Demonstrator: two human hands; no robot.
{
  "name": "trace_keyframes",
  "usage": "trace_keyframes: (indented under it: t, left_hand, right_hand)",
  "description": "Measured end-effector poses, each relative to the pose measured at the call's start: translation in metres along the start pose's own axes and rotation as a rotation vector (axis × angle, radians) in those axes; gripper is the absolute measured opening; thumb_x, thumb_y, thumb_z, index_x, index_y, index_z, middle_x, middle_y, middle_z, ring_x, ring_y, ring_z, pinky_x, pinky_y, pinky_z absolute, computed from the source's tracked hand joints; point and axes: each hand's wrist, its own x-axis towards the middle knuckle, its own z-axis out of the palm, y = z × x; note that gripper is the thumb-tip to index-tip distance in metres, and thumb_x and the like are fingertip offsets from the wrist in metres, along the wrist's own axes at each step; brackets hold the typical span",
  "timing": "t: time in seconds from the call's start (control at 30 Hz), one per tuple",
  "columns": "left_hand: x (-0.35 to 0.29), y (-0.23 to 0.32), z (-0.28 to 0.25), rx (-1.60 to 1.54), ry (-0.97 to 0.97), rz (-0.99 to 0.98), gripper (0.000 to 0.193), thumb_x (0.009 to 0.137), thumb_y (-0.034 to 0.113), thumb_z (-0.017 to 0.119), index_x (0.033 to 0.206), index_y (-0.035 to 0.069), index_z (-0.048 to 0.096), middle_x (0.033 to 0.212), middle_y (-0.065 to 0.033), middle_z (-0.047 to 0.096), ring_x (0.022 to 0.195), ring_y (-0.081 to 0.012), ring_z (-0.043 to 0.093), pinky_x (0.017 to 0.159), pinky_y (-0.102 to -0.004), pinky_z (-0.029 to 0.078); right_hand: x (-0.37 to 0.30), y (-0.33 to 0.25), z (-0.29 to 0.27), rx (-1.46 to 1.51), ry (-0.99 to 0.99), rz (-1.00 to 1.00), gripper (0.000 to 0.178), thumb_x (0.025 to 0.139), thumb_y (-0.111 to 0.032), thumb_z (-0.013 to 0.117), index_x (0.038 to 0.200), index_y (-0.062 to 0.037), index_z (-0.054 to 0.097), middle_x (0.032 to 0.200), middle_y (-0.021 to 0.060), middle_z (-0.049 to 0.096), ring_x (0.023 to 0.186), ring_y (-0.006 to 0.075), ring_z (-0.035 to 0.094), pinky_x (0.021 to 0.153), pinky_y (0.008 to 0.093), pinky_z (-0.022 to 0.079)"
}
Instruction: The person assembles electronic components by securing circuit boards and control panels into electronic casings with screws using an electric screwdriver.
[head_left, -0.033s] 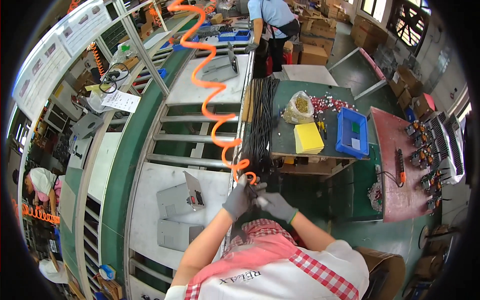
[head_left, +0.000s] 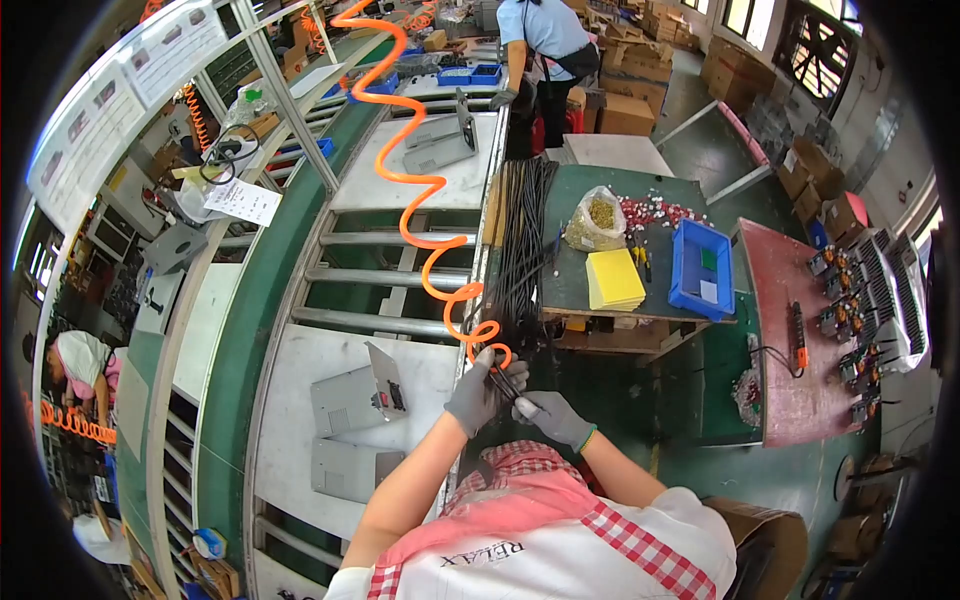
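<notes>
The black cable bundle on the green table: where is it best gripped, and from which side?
Grip the black cable bundle at its near end, coming from the person's side. It lies lengthwise along the green table edge, its near ends overhanging toward the gloved left hand and right hand, which already meet there.

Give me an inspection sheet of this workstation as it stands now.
Surface: green-topped bench ahead; white panel on the roller line at the person's left.
Job's things: bundle of black cables laid along the bench edge, its near end at both hands.
Clutter: yellow pad, blue bin, clear bag of small brass-coloured parts, scattered small parts.
Hands: left hand and right hand, both in grey gloves, closed on black cable ends.
Cables: orange coiled hose hangs down to the hands.
Surroundings: two grey housings on the panel; another person stands at the far end; cardboard boxes behind.
</notes>
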Motion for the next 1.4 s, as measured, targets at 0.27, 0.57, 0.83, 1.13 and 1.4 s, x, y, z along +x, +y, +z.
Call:
trace_keyframes:
  t: [0.27, 0.57, 0.83, 1.13, 1.4]
  left_hand:
    - [-0.018, -0.042, 0.01, 0.482, 0.132, 0.212, 0.02, 0.093, 0.017, 0.051, 0.103, 0.0, 0.054, 0.083, -0.0098, 0.063, 0.073, -0.0171, 0.059, 0.072, -0.0287, 0.049]
    - [-0.05, -0.094, -0.055, 1.924, 0.014, 0.114, 0.025, 0.091, 0.029, 0.048, 0.109, 0.012, 0.055, 0.096, -0.0143, 0.064, 0.089, -0.0357, 0.06, 0.076, -0.045, 0.048]
    - [-0.091, -0.086, -0.137, 2.129, 0.146, -0.146, 0.028, 0.083, 0.028, 0.057, 0.107, 0.014, 0.061, 0.098, -0.0126, 0.065, 0.092, -0.0322, 0.062, 0.077, -0.0427, 0.049]
    - [-0.228, -0.038, -0.12, 1.749, 1.102, 0.85, 0.028, 0.077, 0.017, 0.064, 0.103, 0.007, 0.058, 0.108, -0.0115, 0.057, 0.098, -0.0301, 0.054, 0.081, -0.0412, 0.045]
    - [-0.272, -0.061, -0.19, 1.123, 1.299, 0.506, 0.058, 0.07, 0.025, 0.074, 0.123, 0.009, 0.053, 0.118, -0.0106, 0.055, 0.106, -0.0265, 0.056, 0.09, -0.0362, 0.046]
  right_hand:
    - [0.087, -0.034, -0.033, 0.834, 0.223, 0.153, 0.057, 0.092, -0.051, 0.042, 0.122, -0.0029, 0.047, 0.09, 0.0123, 0.062, 0.072, 0.0222, 0.06, 0.069, 0.0339, 0.05]
    - [0.178, -0.004, -0.13, 1.155, 0.4, 0.144, 0.016, 0.08, -0.002, 0.05, 0.094, 0.0044, 0.055, 0.069, 0.0079, 0.055, 0.05, 0.0173, 0.052, 0.048, 0.0267, 0.048]
    - [0.163, -0.098, -0.21, 0.963, 0.231, -0.299, 0.034, 0.093, -0.017, 0.053, 0.122, -0.0013, 0.047, 0.072, 0.0018, 0.047, 0.053, 0.0051, 0.035, 0.045, 0.0183, 0.033]
    - [0.069, -0.193, -0.045, 0.539, -0.029, -0.41, 0.041, 0.096, -0.033, 0.048, 0.121, -0.0004, 0.047, 0.066, 0.0019, 0.047, 0.041, 0.0043, 0.03, 0.035, 0.0176, 0.023]
    - [0.043, -0.132, 0.149, 0.225, -0.684, 0.22, 0.023, 0.094, -0.023, 0.047, 0.107, -0.0051, 0.052, 0.066, 0.0031, 0.054, 0.043, 0.0049, 0.04, 0.038, 0.0181, 0.028]
